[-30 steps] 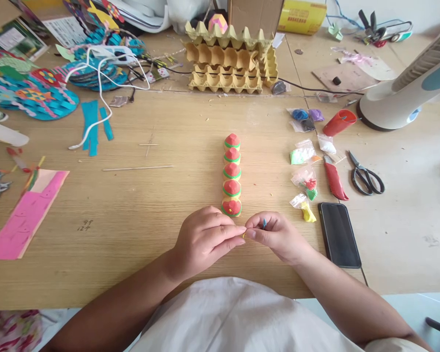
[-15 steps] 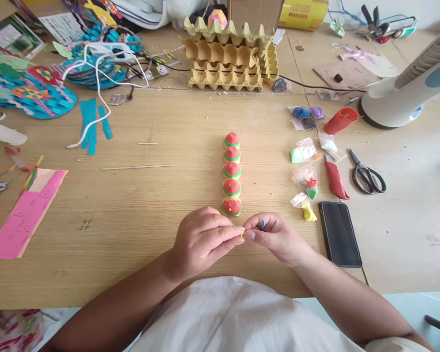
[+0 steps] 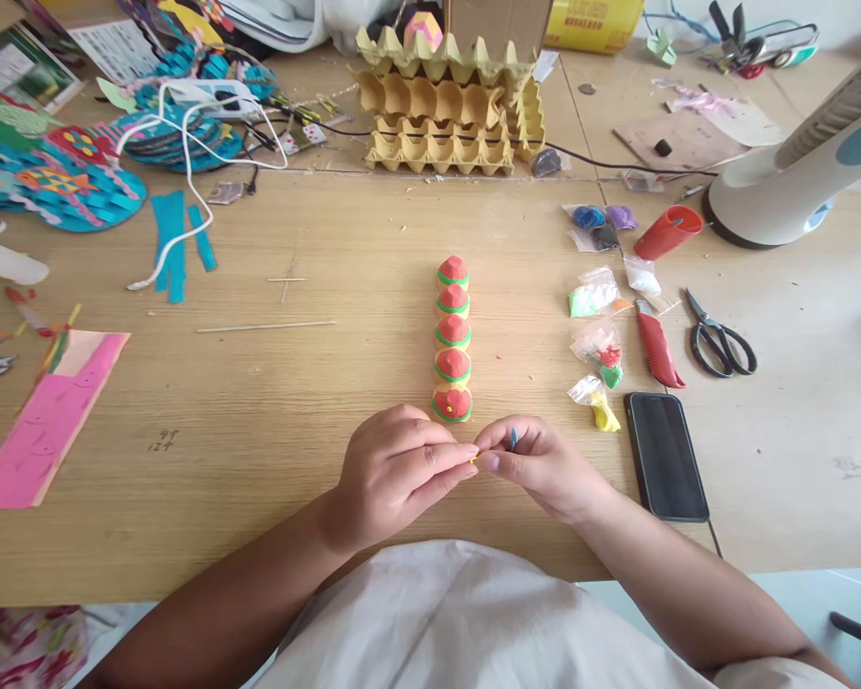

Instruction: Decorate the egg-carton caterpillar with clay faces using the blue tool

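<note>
My left hand [image 3: 394, 469] and my right hand [image 3: 538, 466] meet fingertip to fingertip near the table's front edge. Pinched between them is a tiny bit of yellow clay [image 3: 474, 458], mostly covered by the fingers. A small blue pointed tool [image 3: 514, 439] sticks up from my right hand; the rest of it is hidden. Just beyond the hands stands an egg-carton strip [image 3: 452, 364] with several bumps in a row, covered in red clay with green bands around yellowish bases. A small yellow dot [image 3: 450, 409] sits on its nearest bump.
To the right lie bagged yellow clay [image 3: 606, 412], other clay packets [image 3: 594, 293], a red-handled cutter [image 3: 660, 346], scissors [image 3: 721, 340] and a phone [image 3: 666, 457]. A red cup [image 3: 669, 233] stands behind. Egg cartons [image 3: 441, 105] are at the back, pink paper [image 3: 50, 431] at left.
My hands stay in nearly the same place, still pinching the yellow clay. The whole view has shifted very slightly; the things on the table have not moved.
</note>
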Motion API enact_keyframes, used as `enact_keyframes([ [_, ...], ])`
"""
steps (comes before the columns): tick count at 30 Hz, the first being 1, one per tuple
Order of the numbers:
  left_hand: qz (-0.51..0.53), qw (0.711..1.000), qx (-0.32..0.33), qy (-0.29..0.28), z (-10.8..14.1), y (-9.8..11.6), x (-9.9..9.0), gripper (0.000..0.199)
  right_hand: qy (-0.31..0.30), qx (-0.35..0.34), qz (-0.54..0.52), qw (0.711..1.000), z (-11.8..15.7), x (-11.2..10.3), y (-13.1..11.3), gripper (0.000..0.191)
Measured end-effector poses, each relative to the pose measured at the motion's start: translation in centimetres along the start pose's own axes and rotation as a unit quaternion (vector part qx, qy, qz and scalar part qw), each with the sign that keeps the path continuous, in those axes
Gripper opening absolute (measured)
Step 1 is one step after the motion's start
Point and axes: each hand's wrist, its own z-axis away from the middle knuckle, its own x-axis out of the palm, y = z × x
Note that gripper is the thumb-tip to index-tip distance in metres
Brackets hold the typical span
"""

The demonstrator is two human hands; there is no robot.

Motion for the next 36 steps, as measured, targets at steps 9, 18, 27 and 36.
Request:
enact_keyframes([
  [9,0.006,1.000,-0.007,-0.006,0.04,0.01,0.06,0.012,-0.014,0.007,0.004,1.000,0.06,0.16,0.01,0.028],
  [18,0.002,1.000,-0.004,-0.008,-0.06,0.09,0.00,0.010,-0.009,0.007,0.011,1.000,0.14,0.40,-0.23,0.028],
  [27,-0.004,1.000,-0.002,-0.018,0.09,-0.05,0.17,0.012,-0.009,0.000,0.041,0.999,0.21,0.33,-0.20,0.026],
  [36,-0.002,1.000,-0.005,-0.019,-0.27,0.11,0.02,0.013,-0.008,0.003,0.028,1.000,0.21,0.31,-0.41,0.024],
])
